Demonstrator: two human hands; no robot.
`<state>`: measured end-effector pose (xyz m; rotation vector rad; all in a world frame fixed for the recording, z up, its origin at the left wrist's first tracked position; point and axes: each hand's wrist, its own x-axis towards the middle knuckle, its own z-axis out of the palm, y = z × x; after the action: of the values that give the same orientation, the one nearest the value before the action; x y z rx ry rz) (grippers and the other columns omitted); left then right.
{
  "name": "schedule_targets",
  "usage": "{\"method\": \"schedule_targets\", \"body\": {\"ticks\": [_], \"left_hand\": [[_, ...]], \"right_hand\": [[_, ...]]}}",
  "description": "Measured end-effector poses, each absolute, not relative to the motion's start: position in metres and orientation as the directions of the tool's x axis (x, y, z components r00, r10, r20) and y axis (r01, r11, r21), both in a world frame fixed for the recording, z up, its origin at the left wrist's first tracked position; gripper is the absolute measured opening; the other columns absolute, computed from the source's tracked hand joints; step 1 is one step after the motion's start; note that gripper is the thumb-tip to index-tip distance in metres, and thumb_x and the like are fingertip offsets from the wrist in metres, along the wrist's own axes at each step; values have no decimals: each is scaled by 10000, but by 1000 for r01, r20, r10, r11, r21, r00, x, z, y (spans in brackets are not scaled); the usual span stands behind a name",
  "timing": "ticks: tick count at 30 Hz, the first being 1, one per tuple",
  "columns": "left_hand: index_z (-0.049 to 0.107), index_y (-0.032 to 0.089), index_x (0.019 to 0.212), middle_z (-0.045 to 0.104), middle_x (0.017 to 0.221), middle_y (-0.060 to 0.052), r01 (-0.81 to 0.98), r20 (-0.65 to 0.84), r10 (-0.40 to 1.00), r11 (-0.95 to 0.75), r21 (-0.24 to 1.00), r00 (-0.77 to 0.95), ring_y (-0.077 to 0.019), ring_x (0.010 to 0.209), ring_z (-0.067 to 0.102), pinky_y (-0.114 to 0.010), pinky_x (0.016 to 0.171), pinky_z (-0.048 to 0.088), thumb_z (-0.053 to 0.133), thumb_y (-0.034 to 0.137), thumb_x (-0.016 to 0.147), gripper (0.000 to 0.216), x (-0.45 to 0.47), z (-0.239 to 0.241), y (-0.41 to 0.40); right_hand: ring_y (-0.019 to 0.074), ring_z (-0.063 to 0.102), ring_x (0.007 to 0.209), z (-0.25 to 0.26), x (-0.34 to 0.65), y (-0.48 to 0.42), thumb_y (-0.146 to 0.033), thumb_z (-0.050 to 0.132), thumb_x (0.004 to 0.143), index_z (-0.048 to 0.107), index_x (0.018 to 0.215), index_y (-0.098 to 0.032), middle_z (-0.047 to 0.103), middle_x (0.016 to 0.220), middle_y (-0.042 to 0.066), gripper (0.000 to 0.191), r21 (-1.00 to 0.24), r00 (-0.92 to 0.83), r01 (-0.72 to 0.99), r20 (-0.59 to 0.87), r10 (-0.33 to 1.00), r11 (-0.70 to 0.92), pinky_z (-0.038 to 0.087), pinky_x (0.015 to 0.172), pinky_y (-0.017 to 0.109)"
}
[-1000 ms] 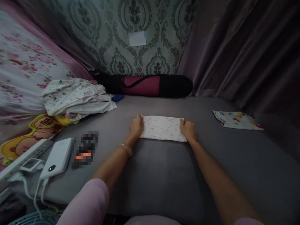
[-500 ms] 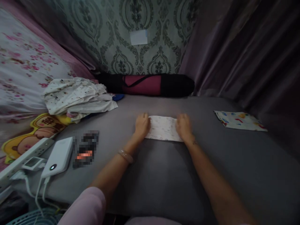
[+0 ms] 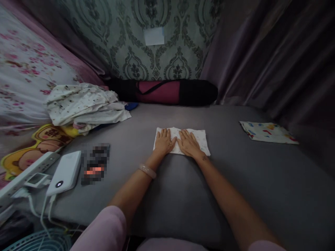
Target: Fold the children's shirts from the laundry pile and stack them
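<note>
A white cloth [image 3: 202, 139] with a faint print lies folded into a flat rectangle on the grey bed surface [image 3: 167, 195]. My left hand [image 3: 164, 141] rests palm down on its left half, fingers stretched out. On the right half, my right hand [image 3: 188, 142] also lies flat with its fingers extended. The two thumbs come close together near the cloth's middle. Parts of the cloth are hidden beneath both hands.
At the right lies another folded cloth [image 3: 268, 132] with a colourful print. A crumpled white cloth [image 3: 83, 104] is heaped at the left back. Nearer are a white power bank [image 3: 65, 172], a power strip [image 3: 28, 174] and a pixelated object [image 3: 95, 164]. A black-and-maroon bag [image 3: 159, 92] lies along the wall.
Both hands have moved inward from the cloth's left and right ends. Their curled fingers have opened out flat on top of it.
</note>
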<state>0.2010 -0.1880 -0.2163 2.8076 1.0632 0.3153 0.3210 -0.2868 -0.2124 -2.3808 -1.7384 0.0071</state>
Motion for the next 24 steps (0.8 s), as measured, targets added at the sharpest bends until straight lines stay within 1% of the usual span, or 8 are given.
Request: {"method": "schedule_targets", "body": {"ticks": [3, 7, 11, 14, 17, 20, 22, 24], "left_hand": [[352, 63, 1455, 341, 1521, -206, 683, 133, 709, -703, 197, 692, -344, 1426, 267, -491, 1146, 223, 293, 560, 949, 712, 188, -219, -177], [331, 53, 1467, 311, 1536, -202, 706, 79, 735, -672, 225, 674, -341, 1420, 284, -471, 1154, 215, 270, 544, 957, 710, 174, -219, -166], [307, 80, 1484, 280, 1557, -174, 699, 52, 732, -668, 255, 680, -332, 1439, 245, -486, 1168, 175, 234, 547, 960, 706, 168, -217, -165], [296, 86, 1489, 273, 1560, -173, 694, 54, 730, -667, 271, 681, -328, 1445, 230, -494, 1170, 160, 227, 554, 957, 711, 167, -218, -164], [305, 114, 1489, 272, 1563, -163, 684, 47, 724, -668, 293, 688, -323, 1449, 222, -493, 1169, 161, 225, 563, 956, 701, 165, -219, -162], [331, 121, 1476, 285, 1558, -163, 686, 51, 733, -656, 314, 678, -318, 1448, 228, -489, 1170, 164, 225, 544, 965, 672, 162, -219, -163], [347, 111, 1467, 312, 1547, -163, 702, 91, 761, -631, 331, 642, -304, 1445, 242, -478, 1171, 174, 220, 508, 977, 644, 161, -217, -167], [356, 109, 1462, 331, 1540, -153, 700, 151, 776, -621, 351, 613, -282, 1443, 254, -456, 1173, 188, 212, 474, 987, 616, 160, -216, -172]], "right_hand": [[260, 203, 1452, -213, 326, -291, -387, 227, 975, 309, 1485, -33, 278, 1561, 137, 626, -140, 365, 927, 103, 925, -349, 133, 1181, 449], [282, 224, 1442, -214, 338, -301, -392, 233, 970, 288, 1486, -4, 270, 1557, 178, 647, -116, 431, 900, 105, 896, -420, 161, 1174, 443], [270, 239, 1438, -213, 350, -311, -384, 220, 970, 299, 1478, 10, 294, 1546, 185, 648, -100, 459, 887, 96, 883, -450, 156, 1179, 396], [266, 234, 1440, -214, 360, -320, -379, 202, 970, 300, 1486, -21, 303, 1547, 164, 635, -106, 467, 883, 87, 880, -457, 134, 1182, 442], [268, 222, 1443, -215, 372, -330, -386, 181, 972, 307, 1488, -52, 300, 1552, 148, 627, -116, 486, 871, 71, 871, -477, 145, 1171, 494], [287, 232, 1436, -210, 378, -338, -383, 176, 973, 317, 1480, -38, 315, 1542, 161, 630, -103, 529, 847, 60, 846, -522, 156, 1160, 518], [299, 224, 1436, -203, 374, -339, -375, 188, 970, 320, 1471, -7, 316, 1536, 183, 635, -75, 553, 833, 106, 827, -548, 146, 1160, 516], [295, 200, 1445, -197, 364, -335, -376, 197, 972, 314, 1470, 6, 298, 1544, 186, 639, -58, 525, 850, 179, 832, -524, 130, 1169, 487]]}}
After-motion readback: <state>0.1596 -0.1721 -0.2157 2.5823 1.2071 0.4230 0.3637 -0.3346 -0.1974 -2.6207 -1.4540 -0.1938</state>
